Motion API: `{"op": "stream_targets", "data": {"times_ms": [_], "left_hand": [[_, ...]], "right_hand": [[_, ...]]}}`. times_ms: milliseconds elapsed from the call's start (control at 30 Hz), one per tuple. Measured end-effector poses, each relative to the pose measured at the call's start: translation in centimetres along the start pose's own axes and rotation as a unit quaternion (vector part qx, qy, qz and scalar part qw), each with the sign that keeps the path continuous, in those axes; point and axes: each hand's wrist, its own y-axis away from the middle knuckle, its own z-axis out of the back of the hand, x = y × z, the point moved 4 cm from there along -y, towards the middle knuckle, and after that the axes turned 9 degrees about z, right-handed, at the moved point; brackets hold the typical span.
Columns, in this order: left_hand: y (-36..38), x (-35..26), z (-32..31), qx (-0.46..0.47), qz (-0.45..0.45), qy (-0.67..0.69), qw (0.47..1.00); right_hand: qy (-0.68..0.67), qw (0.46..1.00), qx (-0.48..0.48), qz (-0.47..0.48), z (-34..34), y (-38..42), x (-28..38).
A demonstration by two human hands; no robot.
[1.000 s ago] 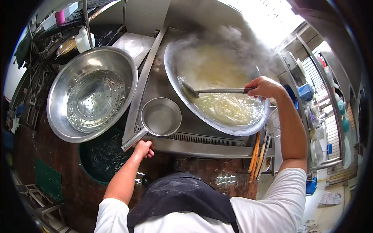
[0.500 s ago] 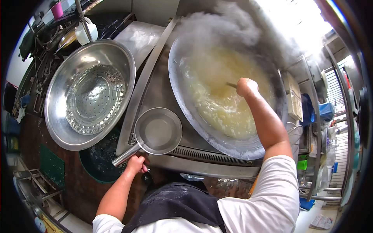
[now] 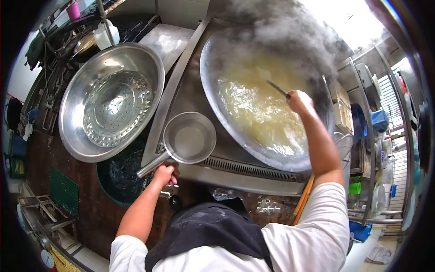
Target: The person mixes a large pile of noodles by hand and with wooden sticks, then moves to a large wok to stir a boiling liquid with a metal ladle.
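Observation:
My right hand is closed around the dark, rod-like handle of a utensil, held over a huge wok of bubbling, steaming yellowish liquid. The utensil's far end is lost in the steam and liquid. Lower down, my left hand has its fingers curled in, with no object showing in them. It is right beside the metal handle of a round, deep saucepan-like dipper, which sits on the stove's front left corner with some cloudy liquid inside.
A wide steel basin holding a perforated strainer stands to the left. Beneath it is a dark green tub of water. Wooden sticks lean at the stove's front edge. Shelving lines the right side; steam drifts at the back.
My right hand has shifted slightly right and down, and more of the utensil's handle shows. The liquid's surface ripples differently. My left hand keeps its place by the dipper; the view has shifted a little.

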Motion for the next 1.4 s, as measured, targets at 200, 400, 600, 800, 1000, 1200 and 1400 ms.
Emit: {"op": "stream_targets", "data": {"times_ms": [200,400,600,800,1000,1200,1400], "left_hand": [[0.9,-0.7,0.1,0.012,-0.011,-0.050,0.999],[0.5,-0.7,0.0,0.030,-0.052,-0.056,0.997],[0.3,0.0,0.5,0.034,-0.044,-0.064,0.996],[0.5,-0.4,0.4,0.027,-0.027,-0.068,0.997],[-0.2,0.3,0.1,-0.006,-0.044,0.003,0.999],[0.8,-0.6,-0.4,-0.025,-0.014,0.088,0.996],[1.4,-1.1,-0.7,-0.031,-0.006,0.046,0.998]], "right_hand": [[-0.148,0.983,-0.010,0.105,11.2,9.9,0.0],[-0.260,0.957,0.107,0.071,14.7,15.1,4.1],[-0.162,0.968,0.189,0.045,10.5,11.6,9.7],[-0.077,0.980,0.147,0.112,1.7,1.4,9.6],[0.066,0.996,0.015,0.064,-2.9,-13.1,2.7],[0.044,0.994,0.029,-0.101,-5.9,-16.2,-0.3],[-0.021,0.997,0.036,-0.067,-3.5,-6.0,-2.1]]}}
